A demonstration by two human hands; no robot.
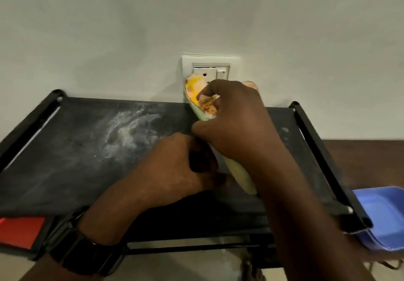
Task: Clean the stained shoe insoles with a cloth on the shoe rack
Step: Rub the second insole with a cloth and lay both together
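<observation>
Top shelf of the black shoe rack (pixel 87 149), against the wall.

- Insole (pixel 239 174): pale green edge, tipped up on its side. Runs from the near right of the shelf up and away to the wall. Its far end carries a yellow-orange stain (pixel 192 93).
- Left hand (pixel 175 167): fingers curled round the insole's near half, steadying it. Dark wristwatch (pixel 83 248) on that wrist.
- Right hand (pixel 236 123): fingertips bunched, pinching a small wad of cloth (pixel 208 106) against the stained far end. The cloth already shows brown marks.
- Wall socket (pixel 209 71): directly behind the insole's far tip. Whether the tip touches it, I cannot tell.
- A pinkish edge (pixel 250 84) shows past the right knuckles, possibly a second insole. Not clear.
- White powdery smear (pixel 124 127) on the shelf fabric, to the left.
- Blue tub (pixel 380 210) at the near right corner, just beside the rack frame and close under the right forearm.

Risks, as judged:
- A hard stroke away could run the cloth or the tip into the socket. That is worse if the cloth is damp, which cannot be told.
- The soiled wad may spread the stain rather than lift it. A fresh fold is needed.
- The insole is held at one end only, so pressure at the far end may bend it or pull it out of the left hand's grip.
- A drawn-back right elbow could knock the tub.
</observation>
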